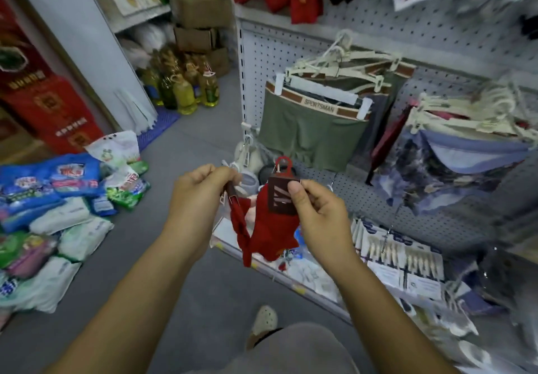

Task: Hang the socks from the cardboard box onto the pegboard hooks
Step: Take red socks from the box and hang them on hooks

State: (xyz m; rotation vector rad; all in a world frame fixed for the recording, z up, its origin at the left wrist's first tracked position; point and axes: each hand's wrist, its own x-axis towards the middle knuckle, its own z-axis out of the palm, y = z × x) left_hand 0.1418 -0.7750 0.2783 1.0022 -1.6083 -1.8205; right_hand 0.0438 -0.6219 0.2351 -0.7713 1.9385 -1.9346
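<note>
I hold two pairs of red socks in front of the white pegboard [273, 50]. My right hand [317, 210] pinches the dark brown card label of one pair of red socks [273, 234], whose red plastic hanger loop [283, 164] sticks up above the label. My left hand [201, 196] pinches the top of a second pair of red socks [241, 228], which hangs twisted and narrow below my fingers. Both pairs hang close together, just short of the lower pegboard. No cardboard box with socks shows near my hands.
Green underwear on white hangers [314, 123] and blue patterned underwear [454, 170] hang on the pegboard. Packaged goods [401, 260] lie on the low shelf. Bags of detergent [58, 187] cover the floor at left, oil bottles [186, 91] and cardboard boxes [201, 9] stand behind. My foot [265, 321] is below.
</note>
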